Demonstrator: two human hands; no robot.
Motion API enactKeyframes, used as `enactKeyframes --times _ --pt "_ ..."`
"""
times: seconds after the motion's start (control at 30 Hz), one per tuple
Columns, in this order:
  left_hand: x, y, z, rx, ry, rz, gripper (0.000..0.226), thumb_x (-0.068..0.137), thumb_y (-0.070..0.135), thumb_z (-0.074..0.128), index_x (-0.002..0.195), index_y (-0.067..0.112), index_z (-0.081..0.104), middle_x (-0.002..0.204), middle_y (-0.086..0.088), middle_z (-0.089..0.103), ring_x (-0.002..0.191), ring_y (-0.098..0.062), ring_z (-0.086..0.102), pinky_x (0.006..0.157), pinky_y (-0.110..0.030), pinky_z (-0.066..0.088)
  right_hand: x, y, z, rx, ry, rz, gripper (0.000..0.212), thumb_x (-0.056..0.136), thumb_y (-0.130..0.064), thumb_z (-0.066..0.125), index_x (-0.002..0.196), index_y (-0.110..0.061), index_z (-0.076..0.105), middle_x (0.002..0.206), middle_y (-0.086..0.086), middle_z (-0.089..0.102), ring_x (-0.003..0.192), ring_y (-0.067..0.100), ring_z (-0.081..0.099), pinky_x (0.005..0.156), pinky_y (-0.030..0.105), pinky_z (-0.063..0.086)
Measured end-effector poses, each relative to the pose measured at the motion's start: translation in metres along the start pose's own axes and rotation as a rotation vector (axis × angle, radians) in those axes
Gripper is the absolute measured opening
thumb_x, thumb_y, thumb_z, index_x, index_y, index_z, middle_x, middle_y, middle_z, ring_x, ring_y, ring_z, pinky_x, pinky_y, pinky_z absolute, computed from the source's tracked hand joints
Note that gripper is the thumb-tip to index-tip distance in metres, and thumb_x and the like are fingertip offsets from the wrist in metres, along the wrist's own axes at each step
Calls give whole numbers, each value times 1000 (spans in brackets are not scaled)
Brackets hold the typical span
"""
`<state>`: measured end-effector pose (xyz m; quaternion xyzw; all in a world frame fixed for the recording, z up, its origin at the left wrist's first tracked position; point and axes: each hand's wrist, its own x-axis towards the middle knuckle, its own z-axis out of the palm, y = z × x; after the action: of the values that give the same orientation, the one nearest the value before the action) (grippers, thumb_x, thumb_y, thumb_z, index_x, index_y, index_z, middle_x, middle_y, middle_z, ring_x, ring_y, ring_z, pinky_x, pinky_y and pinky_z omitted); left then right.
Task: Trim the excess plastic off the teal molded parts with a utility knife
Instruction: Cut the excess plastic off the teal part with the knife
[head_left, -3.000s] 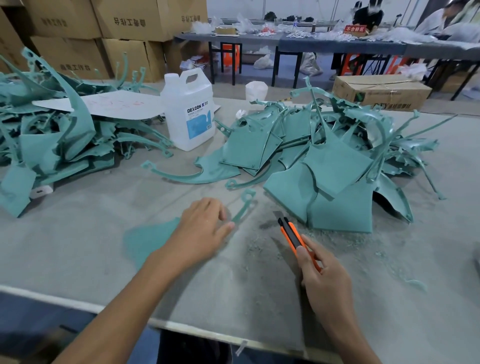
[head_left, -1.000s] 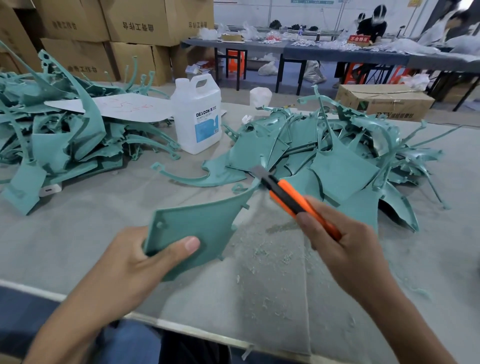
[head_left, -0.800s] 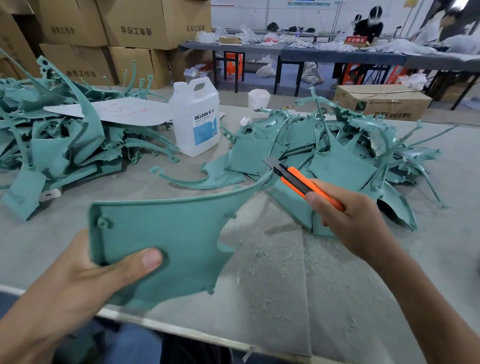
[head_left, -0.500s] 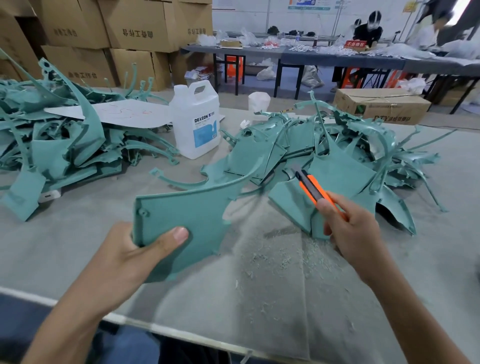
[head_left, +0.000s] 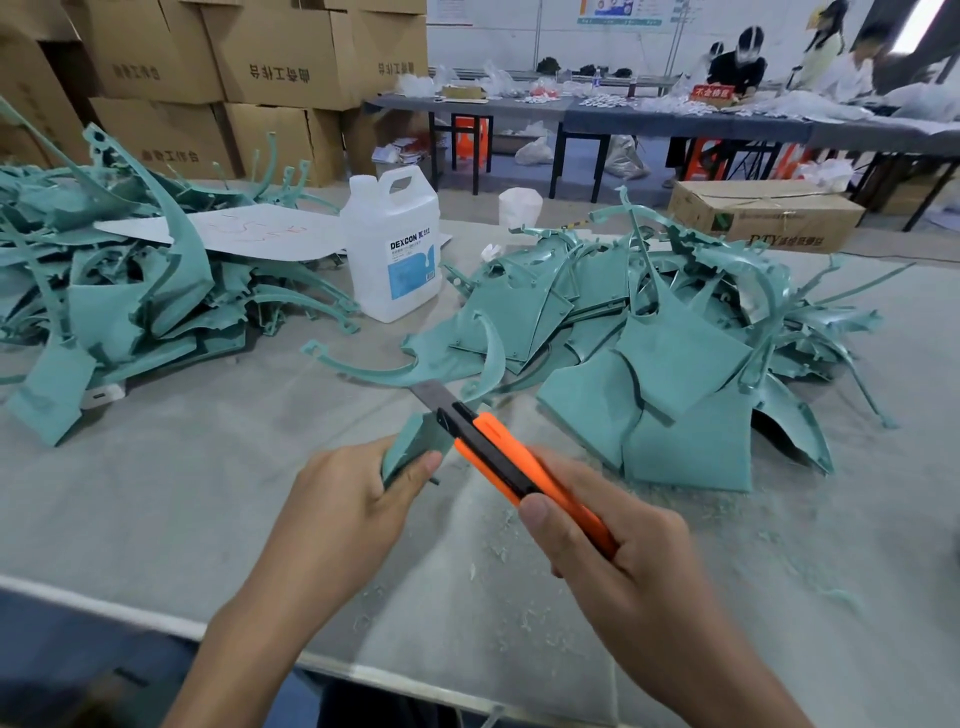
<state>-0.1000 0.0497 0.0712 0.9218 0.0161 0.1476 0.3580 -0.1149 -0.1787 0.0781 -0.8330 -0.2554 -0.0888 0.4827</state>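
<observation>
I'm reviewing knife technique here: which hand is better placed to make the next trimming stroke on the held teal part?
Right. The right hand grips the orange utility knife, its blade extended beside the top edge of the teal part; the left hand only grips that part.

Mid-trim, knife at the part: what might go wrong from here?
1. The knife has its blade bare and close above the thumb of the left hand, which grips the part; a slip could cut it.
2. The part seems held off the table, unsupported, so it may flex or twist under the cut.
</observation>
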Motion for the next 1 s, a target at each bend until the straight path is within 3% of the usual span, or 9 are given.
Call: enactKeyframes --times 0.3,0.4,0.5,0.53,0.6,0.67,0.77,0.9,1.0 --pt "-14 15 -25 -32 53 61 53 88 63 59 65 17 50 48 9 35 46 -8 31 45 -21 27 8 -4 -11 -7 45 -62 33 94 -55 52 127 -58 56 66 -1 58 46 9 50 43 24 44" --pt "-25 15 -51 -229 -6 25 58 73 75 61 81 18 68 61 -6 63 53 -10 51 52 -29 54 24 11 -29 -40 131 -7 35 92 -57 50 122 -46 64 61 -6 56 45 2 46 43 17 38" --pt "-41 10 -69 -431 -83 5 20 85 48 73 100 36 78 86 2 78 73 -16 75 54 -40 62 42 36 -47 -130 211 58 31 93 -57 49 107 -37 68 57 -8 55 42 2 44 40 19 37" --pt "-43 -1 -72 -497 -46 -34 24 93 22 68 93 43 79 83 10 78 72 -7 74 55 -29 61 49 46 -53 -170 238 89 27 93 -54 50 110 -41 67 58 -9 55 43 3 46 42 22 41" --pt "-59 -15 -75 -840 -163 -110 82 104 -12 22 79 39 82 86 6 78 80 -2 73 68 -16 57 60 66 -60 -289 203 163 25 95 -48 52 118 -46 63 63 -7 60 48 10 53 52 31 48" --pt "-49 -16 -64 -1033 -271 -34 101 99 -3 -16 98 21 82 103 -7 77 102 -9 71 88 -17 53 63 84 -60 -378 120 225 20 98 -43 53 113 -46 65 65 -9 60 55 12 56 58 35 49" --pt "-30 1 -57 -1000 -125 -27 25 88 21 74 112 27 76 110 -5 75 97 -19 74 76 -34 60 55 97 -49 -275 137 267 15 97 -50 49 94 -44 62 60 -10 57 46 9 49 47 30 42" --pt "-20 4 -28 -1091 -43 -306 25 73 27 71 95 23 81 101 -14 76 82 -29 76 57 -35 59 32 88 -26 224 220 412 37 96 -51 55 72 -22 56 54 -5 48 42 11 41 38 27 32" --pt "-21 6 -6 -1218 -44 -569 32 68 28 68 94 16 80 101 -15 76 74 -30 75 53 -38 59 14 70 -6 482 252 413 31 94 -45 62 83 -17 62 59 -2 50 44 14 44 36 24 33"
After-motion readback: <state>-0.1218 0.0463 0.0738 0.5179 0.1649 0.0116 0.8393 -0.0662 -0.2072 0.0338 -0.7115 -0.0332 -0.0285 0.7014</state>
